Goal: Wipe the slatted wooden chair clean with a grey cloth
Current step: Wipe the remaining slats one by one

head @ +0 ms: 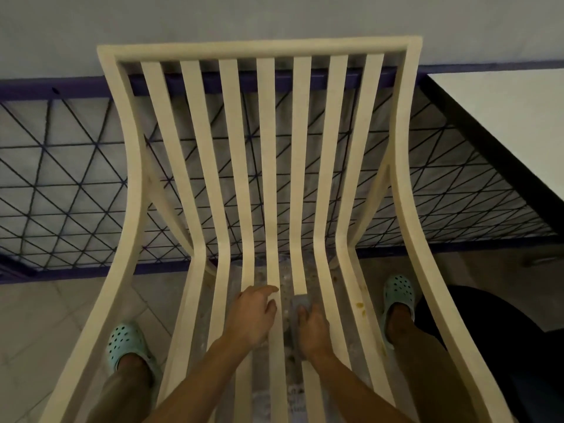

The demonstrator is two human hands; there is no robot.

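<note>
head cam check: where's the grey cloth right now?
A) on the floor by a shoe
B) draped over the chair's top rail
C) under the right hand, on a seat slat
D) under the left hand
C: the right hand holds the grey cloth against a slat of the chair, while the left hand rests bare on the next slat.

Ahead of you stands a plain pale grey wall [274,16], dimly lit. Below it a dark purple band [45,88] borders a pale surface crossed by thin black lines in triangles [61,178]. Nearer you lies a floor of large beige tiles [45,325]. To your right, a white-topped table with a black edge [503,117], and under it a dark rounded shape [488,309], too dim to identify.
</note>
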